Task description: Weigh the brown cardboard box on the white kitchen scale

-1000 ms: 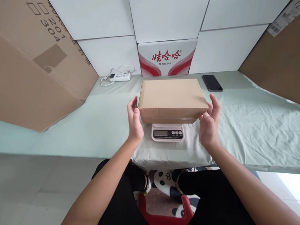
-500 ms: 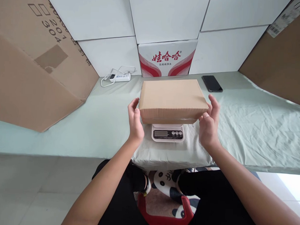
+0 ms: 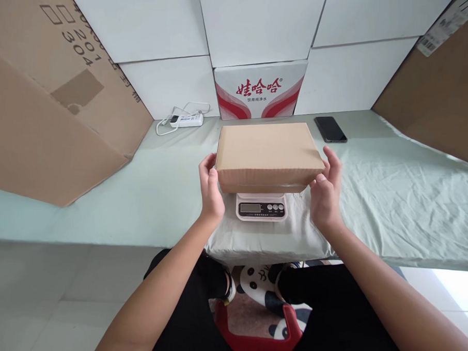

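While two hands flank it, a closed cardboard box [image 3: 272, 148] sits level over a white digital scale [image 3: 261, 208], above the middle of the counter [image 3: 171, 193]; whether its weight rests on the scale cannot be told. The left hand [image 3: 210, 192] has its fingers curved along the box's left end, thumb at the near left corner. The right hand [image 3: 326, 195] pinches the near right corner loosely between thumb and fingers, one finger raised free. The scale's display and buttons show near the counter's front edge. At the rear edge, just behind the box, stands a red-and-white printed carton [image 3: 259, 91], with a black phone [image 3: 330, 129] lying to its right and a white adapter [image 3: 188, 120] with a cable to its left. Large brown cardboard [image 3: 46, 110] stands at the counter's left end, and a brown panel [image 3: 435, 96] at its right.
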Available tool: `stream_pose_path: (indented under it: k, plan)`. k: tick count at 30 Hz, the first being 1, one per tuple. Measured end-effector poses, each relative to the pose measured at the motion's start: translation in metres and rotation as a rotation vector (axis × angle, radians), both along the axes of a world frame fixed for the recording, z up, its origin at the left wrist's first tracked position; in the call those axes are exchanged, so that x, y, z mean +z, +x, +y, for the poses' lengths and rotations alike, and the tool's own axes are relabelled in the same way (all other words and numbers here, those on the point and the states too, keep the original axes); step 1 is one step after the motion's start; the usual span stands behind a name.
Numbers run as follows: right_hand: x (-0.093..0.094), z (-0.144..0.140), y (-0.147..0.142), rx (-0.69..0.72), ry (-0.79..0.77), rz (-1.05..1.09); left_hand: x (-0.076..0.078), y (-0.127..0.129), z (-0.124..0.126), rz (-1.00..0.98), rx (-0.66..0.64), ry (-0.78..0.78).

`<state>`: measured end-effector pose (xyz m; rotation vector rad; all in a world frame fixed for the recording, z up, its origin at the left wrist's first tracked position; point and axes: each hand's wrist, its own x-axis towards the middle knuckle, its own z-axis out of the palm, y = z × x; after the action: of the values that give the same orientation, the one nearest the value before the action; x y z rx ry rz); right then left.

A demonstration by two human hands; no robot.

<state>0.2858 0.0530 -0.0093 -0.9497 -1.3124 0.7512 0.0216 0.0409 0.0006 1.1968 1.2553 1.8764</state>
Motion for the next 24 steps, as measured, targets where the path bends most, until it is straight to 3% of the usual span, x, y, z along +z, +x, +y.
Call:
stream_pose_path:
  k: [14, 18, 24]
  plan:
    - [0.01, 0.004, -0.006, 0.005, 0.056, -0.144, 0.007, 0.004, 0.004, -0.015, -0.014, 0.045]
    - [0.018, 0.018, -0.008, 0.005, 0.071, -0.156, 0.007, -0.001, 0.014, 0.012, -0.041, 0.083]
    - [0.022, 0.052, -0.009, 0.037, 0.084, -0.151, 0.004, -0.008, 0.042, 0.042, -0.195, 0.145]
